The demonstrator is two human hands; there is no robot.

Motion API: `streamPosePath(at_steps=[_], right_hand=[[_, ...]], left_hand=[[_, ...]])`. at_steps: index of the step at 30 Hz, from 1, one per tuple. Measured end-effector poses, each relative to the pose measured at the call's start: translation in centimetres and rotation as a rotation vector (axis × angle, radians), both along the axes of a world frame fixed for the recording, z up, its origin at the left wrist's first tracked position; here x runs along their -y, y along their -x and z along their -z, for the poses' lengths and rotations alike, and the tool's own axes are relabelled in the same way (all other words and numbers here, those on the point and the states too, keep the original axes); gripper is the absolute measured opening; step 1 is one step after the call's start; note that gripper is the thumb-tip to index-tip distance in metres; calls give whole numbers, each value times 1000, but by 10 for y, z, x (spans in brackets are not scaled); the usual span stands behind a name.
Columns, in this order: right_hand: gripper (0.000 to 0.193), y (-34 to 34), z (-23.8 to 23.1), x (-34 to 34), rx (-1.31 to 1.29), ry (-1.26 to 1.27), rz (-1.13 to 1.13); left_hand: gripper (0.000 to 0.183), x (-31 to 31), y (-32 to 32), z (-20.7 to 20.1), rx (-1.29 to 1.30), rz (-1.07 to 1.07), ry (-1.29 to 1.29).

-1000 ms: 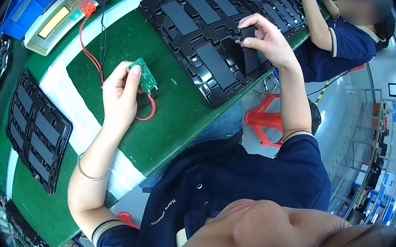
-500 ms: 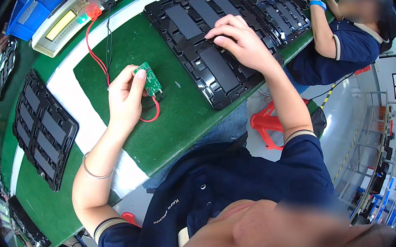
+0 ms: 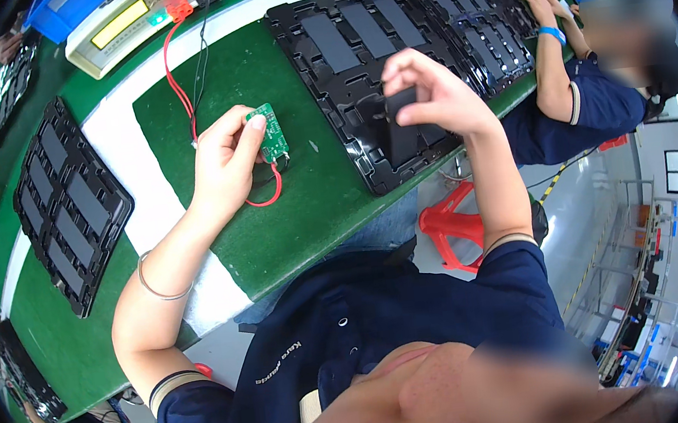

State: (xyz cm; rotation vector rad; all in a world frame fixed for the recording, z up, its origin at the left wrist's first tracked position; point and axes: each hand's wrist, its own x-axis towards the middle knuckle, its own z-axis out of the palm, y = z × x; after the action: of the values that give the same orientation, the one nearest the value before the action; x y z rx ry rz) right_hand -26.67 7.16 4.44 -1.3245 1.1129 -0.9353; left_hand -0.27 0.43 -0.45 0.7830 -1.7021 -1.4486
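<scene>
My left hand [image 3: 226, 161] pinches a small green circuit board [image 3: 270, 132] above the green mat, with a red wire [image 3: 263, 196] looping beneath it. My right hand [image 3: 434, 98] holds a flat black rectangular part [image 3: 404, 126] lifted over the near corner of a black moulded tray [image 3: 342, 87]. That tray carries several more flat dark parts in its pockets.
A second black tray [image 3: 65, 203] lies on the left of the green bench [image 3: 275, 235]. A beige test instrument [image 3: 129, 23] with red and black leads stands at the back. Another person [image 3: 591, 94] works on more trays at the right. A red stool [image 3: 452, 228] sits below.
My right hand has lifted off the tray with a black part and moved toward me. My left hand keeps the green board in about the same place.
</scene>
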Motion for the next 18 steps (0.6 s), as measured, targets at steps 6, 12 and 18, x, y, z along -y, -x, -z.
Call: streamPosePath(at_steps=[6, 12, 18], right_hand=[[27, -23, 5, 1, 274, -89, 42], [37, -71, 8, 36, 388, -265, 30], [40, -90, 6, 50, 119, -155, -41]], left_hand=[[18, -1, -1, -2, 19, 25, -11], [18, -2, -2, -3, -52, 27, -100], [17, -1, -1, -2, -112, 26, -138]])
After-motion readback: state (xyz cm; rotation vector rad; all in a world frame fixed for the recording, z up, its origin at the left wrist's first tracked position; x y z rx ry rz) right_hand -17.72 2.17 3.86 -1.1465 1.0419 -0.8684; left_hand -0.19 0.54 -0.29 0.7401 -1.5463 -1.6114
